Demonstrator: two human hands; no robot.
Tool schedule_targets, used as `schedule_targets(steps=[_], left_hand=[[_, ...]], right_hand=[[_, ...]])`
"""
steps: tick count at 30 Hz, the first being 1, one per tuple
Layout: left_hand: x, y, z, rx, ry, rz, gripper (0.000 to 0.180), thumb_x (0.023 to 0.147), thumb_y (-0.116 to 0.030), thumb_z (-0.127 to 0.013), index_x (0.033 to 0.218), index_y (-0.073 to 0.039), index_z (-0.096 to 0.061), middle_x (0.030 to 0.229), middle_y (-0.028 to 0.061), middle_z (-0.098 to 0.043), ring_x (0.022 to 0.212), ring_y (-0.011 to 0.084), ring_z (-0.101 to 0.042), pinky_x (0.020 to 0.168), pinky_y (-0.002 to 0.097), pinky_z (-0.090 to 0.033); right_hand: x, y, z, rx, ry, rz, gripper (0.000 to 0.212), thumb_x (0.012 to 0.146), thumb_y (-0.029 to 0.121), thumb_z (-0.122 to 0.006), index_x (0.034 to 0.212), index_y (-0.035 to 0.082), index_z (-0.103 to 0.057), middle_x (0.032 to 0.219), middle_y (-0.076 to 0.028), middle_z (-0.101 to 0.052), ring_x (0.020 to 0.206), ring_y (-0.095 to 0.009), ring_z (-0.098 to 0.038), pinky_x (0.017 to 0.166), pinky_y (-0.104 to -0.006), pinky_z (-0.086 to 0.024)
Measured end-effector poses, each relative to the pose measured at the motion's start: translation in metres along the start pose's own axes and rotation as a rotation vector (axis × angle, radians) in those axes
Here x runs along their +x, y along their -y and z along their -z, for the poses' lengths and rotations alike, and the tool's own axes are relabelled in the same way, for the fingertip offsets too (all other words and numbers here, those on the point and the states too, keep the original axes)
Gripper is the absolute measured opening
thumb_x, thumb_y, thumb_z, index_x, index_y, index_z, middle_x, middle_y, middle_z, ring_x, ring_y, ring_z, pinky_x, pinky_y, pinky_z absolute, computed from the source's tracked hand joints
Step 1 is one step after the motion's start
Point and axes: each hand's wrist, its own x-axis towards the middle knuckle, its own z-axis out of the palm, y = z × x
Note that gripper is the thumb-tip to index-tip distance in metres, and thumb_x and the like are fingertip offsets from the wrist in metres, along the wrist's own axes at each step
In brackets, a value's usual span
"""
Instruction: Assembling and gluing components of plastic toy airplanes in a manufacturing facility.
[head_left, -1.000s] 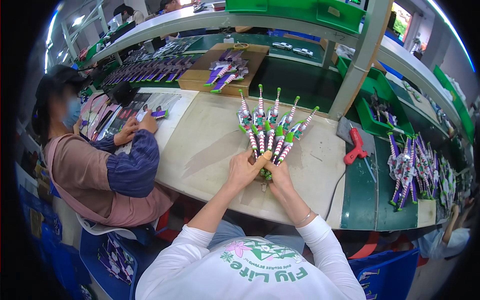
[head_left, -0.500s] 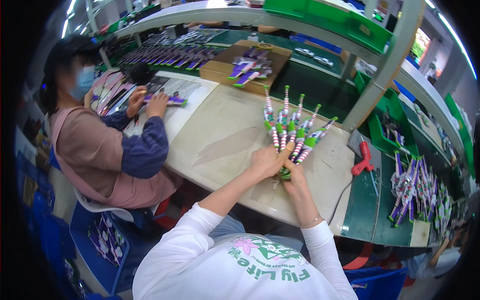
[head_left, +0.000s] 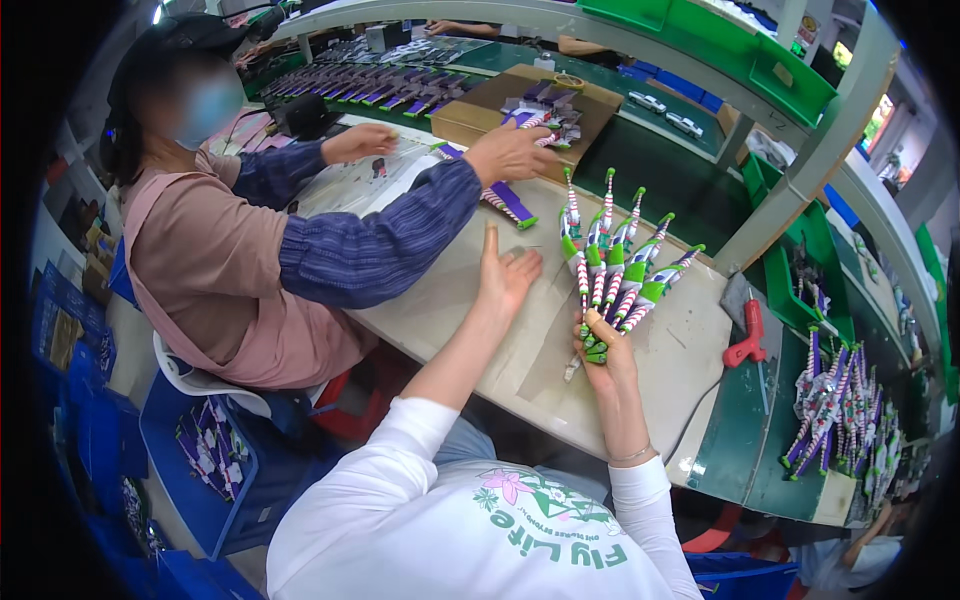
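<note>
My right hand (head_left: 612,362) is closed round the lower ends of a fanned bunch of toy wing pieces (head_left: 622,262), which have red-and-white striped edges, green tips and white middles. The bunch stands up above the table, spread out at the top. To its left, my left hand (head_left: 508,276) is stretched out over the table, palm up and fingers apart, with nothing in it. Just beyond that hand lies a purple wing piece with a green tip (head_left: 512,205), partly under a co-worker's arm.
A co-worker at left reaches a hand (head_left: 510,152) toward a cardboard box (head_left: 470,115) topped with wing pieces. At right lie a red glue gun (head_left: 748,335) with its cable and a heap of wing pieces (head_left: 832,405). A shelf post (head_left: 800,180) rises behind.
My left hand has let go of the bunch and moved left, opening. My right hand keeps hold of it. The co-worker's arm has swung across toward the cardboard box.
</note>
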Motion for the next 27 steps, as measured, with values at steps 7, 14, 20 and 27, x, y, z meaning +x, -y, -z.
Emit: schedule_targets(steps=[7,14,20,27], left_hand=[[0.154,-0.043,0.032,-0.245,0.107,-0.107,0.037,0.096,-0.030,-0.056,0.118,-0.001,-0.050,0.102,0.0121,-0.064,0.100,0.0261,-0.060,0.096,0.0443,-0.043],[0.027,0.016,-0.021,0.159,0.052,0.039,0.008,0.096,-0.008,-0.049,0.088,-0.010,-0.048,0.067,0.0001,-0.044,0.053,0.0115,-0.036,0.062,0.0329,-0.039],[-0.089,0.070,-0.007,0.675,0.084,0.104,0.040,0.099,-0.047,-0.046,0.092,-0.009,-0.056,0.072,0.0003,-0.058,0.057,0.0106,-0.052,0.054,0.0299,-0.046],[-0.102,0.067,-0.029,0.844,0.118,0.282,0.039,0.079,-0.052,-0.075,0.082,-0.016,-0.061,0.070,-0.0047,-0.054,0.050,0.0077,-0.047,0.047,0.0250,-0.040]], right_hand=[[-0.013,-0.015,-0.016,-0.105,-0.002,-0.005,0.022,0.086,0.010,-0.067,0.106,0.003,-0.060,0.090,-0.007,-0.065,0.073,-0.016,-0.062,0.059,-0.0275,-0.046],[-0.012,-0.005,0.001,-0.128,-0.170,0.316,0.023,0.083,0.003,-0.068,0.104,0.004,-0.058,0.082,-0.005,-0.063,0.066,-0.015,-0.059,0.052,-0.0277,-0.044],[-0.029,-0.007,-0.016,-0.166,-0.192,0.303,0.023,0.085,0.007,-0.066,0.107,0.001,-0.062,0.089,-0.007,-0.069,0.072,-0.014,-0.065,0.058,-0.0278,-0.050],[-0.023,-0.014,-0.009,-0.669,-0.646,0.548,0.072,0.096,0.041,-0.050,0.133,-0.016,-0.027,0.125,-0.034,-0.047,0.109,-0.041,-0.053,0.096,-0.0422,-0.042]])
